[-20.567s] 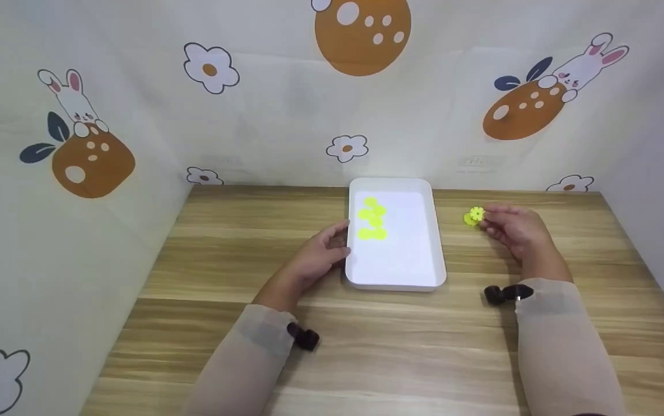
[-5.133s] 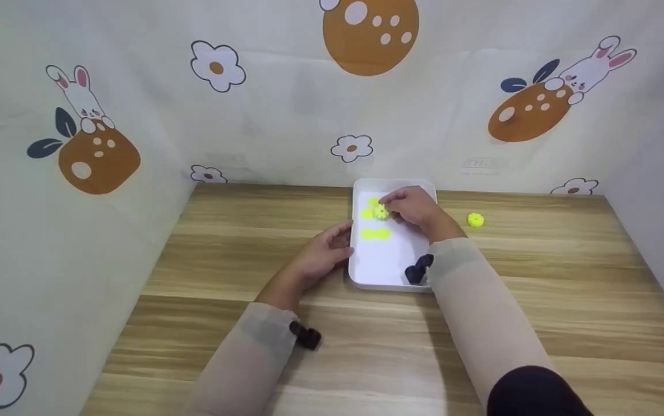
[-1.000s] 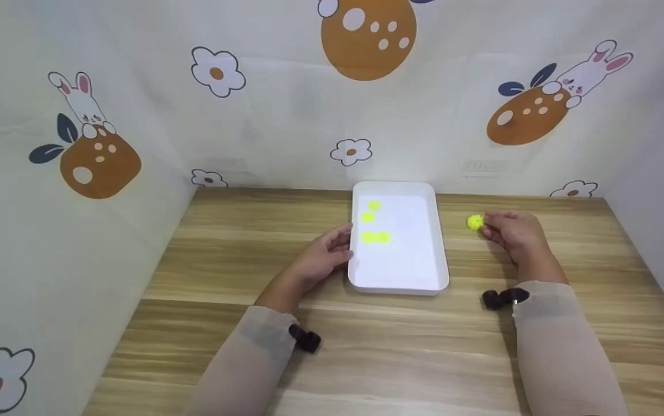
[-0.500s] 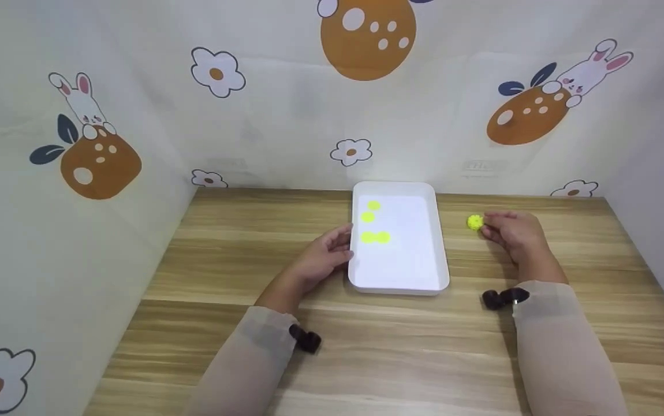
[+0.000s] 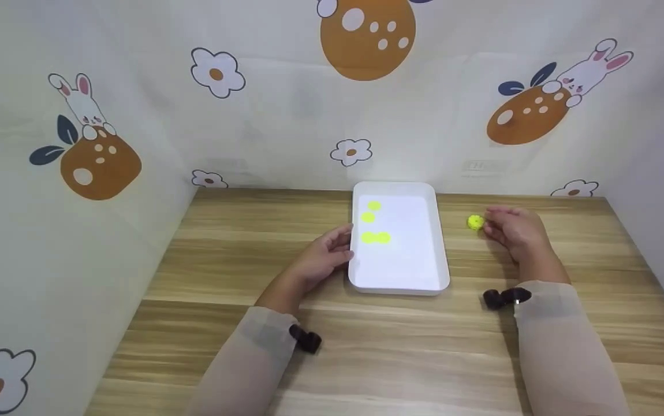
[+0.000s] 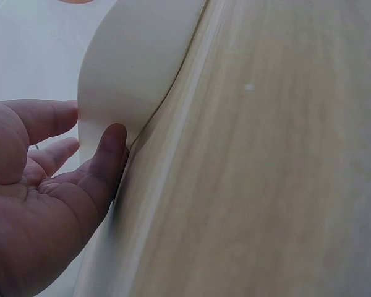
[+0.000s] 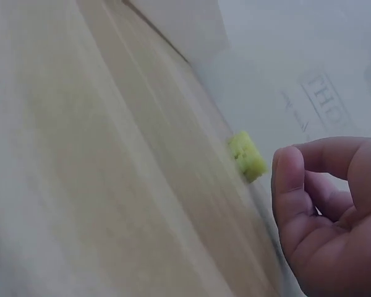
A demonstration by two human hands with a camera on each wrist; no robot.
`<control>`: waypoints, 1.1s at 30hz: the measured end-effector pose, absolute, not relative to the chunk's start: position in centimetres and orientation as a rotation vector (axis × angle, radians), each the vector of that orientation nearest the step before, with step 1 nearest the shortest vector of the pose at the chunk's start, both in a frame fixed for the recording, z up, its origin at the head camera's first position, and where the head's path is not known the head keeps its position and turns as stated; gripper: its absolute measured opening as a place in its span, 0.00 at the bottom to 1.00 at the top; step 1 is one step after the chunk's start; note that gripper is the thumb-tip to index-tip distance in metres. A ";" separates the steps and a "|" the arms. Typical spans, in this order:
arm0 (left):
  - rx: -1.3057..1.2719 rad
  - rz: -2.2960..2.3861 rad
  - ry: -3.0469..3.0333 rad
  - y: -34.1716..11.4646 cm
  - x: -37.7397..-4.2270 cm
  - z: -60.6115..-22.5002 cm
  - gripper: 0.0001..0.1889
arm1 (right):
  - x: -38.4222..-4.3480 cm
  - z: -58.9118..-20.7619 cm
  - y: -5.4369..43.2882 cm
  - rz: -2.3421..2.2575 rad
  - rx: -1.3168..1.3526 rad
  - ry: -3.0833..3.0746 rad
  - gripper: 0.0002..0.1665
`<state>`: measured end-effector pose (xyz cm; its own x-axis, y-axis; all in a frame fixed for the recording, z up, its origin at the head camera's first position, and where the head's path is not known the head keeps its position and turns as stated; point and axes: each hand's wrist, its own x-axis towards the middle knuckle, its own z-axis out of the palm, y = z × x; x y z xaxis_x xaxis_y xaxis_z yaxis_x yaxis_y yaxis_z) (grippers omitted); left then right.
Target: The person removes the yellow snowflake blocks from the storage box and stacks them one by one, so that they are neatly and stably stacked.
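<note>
My left hand (image 5: pixel 319 259) rests against the left wall of a white tray (image 5: pixel 399 290). In the left wrist view, its thumb and fingertips touch the outer side of the tray wall, with the fingers fairly straight. Inside the tray lie several bright yellow snowflake discs (image 5: pixel 373 205), most toward its left side. A small stack of yellow notched snowflake discs (image 5: pixel 475 222) stands on the table right of the tray. My right hand (image 5: pixel 517 234) is just to its right, fingers loosely bent. In the right wrist view, a narrow gap separates the thumb tip from the stack (image 7: pixel 247 156).
The wooden table (image 5: pixel 378 352) runs back to a patterned cloth wall (image 5: pixel 286 115). Another cloth wall (image 5: pixel 49 248) borders it on the left. A black wrist camera (image 5: pixel 308 340) sits on each sleeve.
Fewer discs lie in the tray than 20.6 s ago. About 5 s ago my right hand held a disc over the tray. Now it has let go of the stack and drawn slightly away.
</note>
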<state>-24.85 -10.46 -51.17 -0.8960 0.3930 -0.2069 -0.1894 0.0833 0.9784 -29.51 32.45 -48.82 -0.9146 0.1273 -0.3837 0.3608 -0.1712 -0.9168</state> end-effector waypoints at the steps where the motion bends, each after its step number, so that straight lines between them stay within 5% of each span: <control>1: 0.196 1.865 1.946 -10.4 -24.8 -51.2 0.35 | -29.4 -48.5 32.3 -2.226 0.559 1.897 0.06; 19: 0.180 1.866 1.951 -10.2 -24.9 -51.1 0.36 | -28.7 -43.2 23.9 -2.162 0.122 1.978 0.04; 33: 0.210 1.879 1.947 -10.4 -24.7 -51.0 0.36 | -32.2 -42.2 18.7 -2.034 0.107 1.978 0.18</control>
